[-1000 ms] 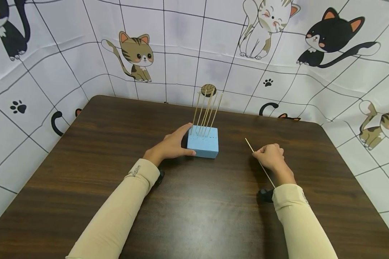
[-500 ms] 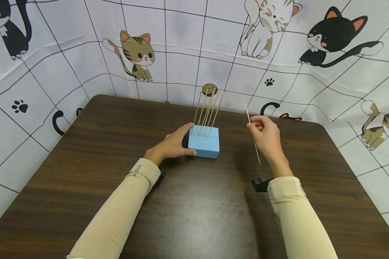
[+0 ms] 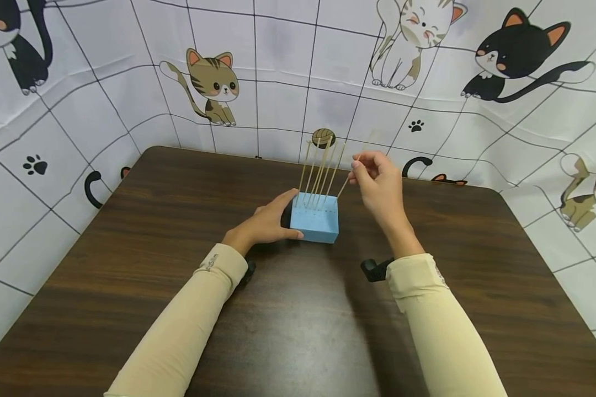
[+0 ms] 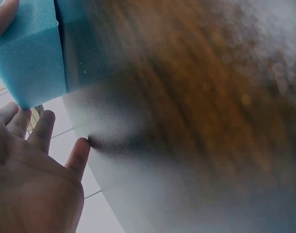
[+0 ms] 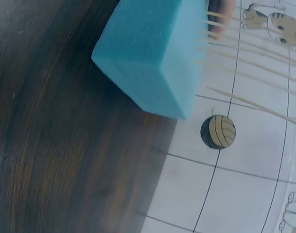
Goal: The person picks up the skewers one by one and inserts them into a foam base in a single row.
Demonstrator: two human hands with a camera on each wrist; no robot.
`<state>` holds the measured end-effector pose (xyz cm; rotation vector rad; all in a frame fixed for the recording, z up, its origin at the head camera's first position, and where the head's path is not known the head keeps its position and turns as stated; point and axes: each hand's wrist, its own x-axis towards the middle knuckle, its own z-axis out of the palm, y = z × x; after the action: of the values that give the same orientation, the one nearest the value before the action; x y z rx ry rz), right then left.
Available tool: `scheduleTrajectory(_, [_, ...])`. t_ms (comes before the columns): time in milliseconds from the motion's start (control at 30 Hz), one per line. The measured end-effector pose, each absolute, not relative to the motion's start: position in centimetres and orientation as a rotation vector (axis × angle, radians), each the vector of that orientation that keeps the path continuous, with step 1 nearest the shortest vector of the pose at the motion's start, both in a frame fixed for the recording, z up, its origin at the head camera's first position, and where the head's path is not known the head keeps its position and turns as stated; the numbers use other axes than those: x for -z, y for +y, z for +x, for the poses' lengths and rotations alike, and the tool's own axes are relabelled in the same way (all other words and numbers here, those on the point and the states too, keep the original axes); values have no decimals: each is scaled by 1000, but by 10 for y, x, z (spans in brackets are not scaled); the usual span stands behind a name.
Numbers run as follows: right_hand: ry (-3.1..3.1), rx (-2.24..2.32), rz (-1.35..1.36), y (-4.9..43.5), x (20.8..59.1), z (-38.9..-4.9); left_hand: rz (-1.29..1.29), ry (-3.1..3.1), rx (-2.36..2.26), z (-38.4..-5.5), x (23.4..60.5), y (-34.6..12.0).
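A blue foam block (image 3: 315, 221) stands on the brown table, with several thin bamboo skewers (image 3: 335, 173) upright in the rear part of its top. My left hand (image 3: 263, 221) grips the block's left side, thumb at the front corner and fingers at the back. The left wrist view shows spread fingers (image 4: 78, 155) beside the block (image 4: 31, 68). Between thumb and fingertips, my right hand (image 3: 381, 184) pinches one more skewer (image 3: 344, 189), tilted, lower end down-left by the block's right rear edge. In the right wrist view this skewer's pointed tip (image 5: 220, 92) is apart from the foam.
The dark wood-grain table (image 3: 179, 182) reaches back to a white grid-patterned curtain (image 3: 278, 105) printed with cats. Black wrist cameras (image 3: 374, 270) sit under both cuffs. The table's far edge lies a short way behind the block.
My right hand has lifted the skewer from low over the table at the right and carried it left and back to the block, turning it point down. The left hand stays on the block.
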<state>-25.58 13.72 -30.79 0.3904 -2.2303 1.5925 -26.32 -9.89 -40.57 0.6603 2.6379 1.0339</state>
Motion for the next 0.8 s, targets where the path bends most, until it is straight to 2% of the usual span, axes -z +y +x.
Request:
scheduleTrajectory(333, [-2305, -1557, 402, 116, 291, -238, 663, 2645, -1040, -262, 405, -99])
scheduleTrajectory(633, [-2327, -1523, 405, 114, 292, -237, 662, 2655, -1037, -264, 405, -99])
scheduleTrajectory(800, [-2333, -1509, 408, 117, 305, -248, 662, 2655, -1033, -264, 406, -99])
